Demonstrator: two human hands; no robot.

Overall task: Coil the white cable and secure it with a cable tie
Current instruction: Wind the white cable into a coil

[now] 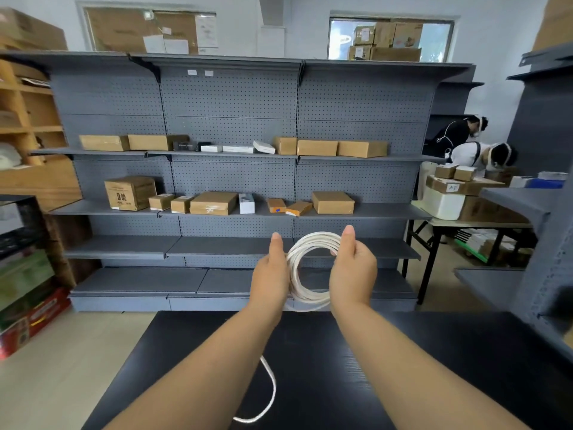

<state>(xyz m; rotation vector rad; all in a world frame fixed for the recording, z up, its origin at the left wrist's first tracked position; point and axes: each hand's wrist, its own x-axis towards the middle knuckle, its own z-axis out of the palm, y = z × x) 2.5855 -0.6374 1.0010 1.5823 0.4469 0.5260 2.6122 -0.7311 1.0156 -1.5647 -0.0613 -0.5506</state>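
We hold the round coil of white cable [310, 297] upright in front of us, above the far edge of the flat black table [434, 367], with the open ring facing us.

**Hand state**
- The left hand [269, 274] grips the left side of the ring, thumb pointing up.
- The right hand [352, 271] grips the upper right side, thumb also up.
- Both hands are curled round the bundled turns. The fingers lie behind the coil, so we cannot see how they sit.

**Key relation**
- The loose white tail [271, 386] shows below our left forearm and curves along the table top towards our body. It lies between our forearms, and its end passes out of view at the lower edge.
- The tail's long axis runs from the coil back to us, so the unwound length is below and behind the hands, nearer the left forearm.
- We judge that this tail needs winding on before any tie is fitted.

**Room for movement**
- The table surface is open on both sides of our arms. The grey perforated metal shelving [235, 169] stands well beyond the coil.
- We see no cable tie in view. Locating one is likely to call for one hand to let go while the other keeps the turns together.
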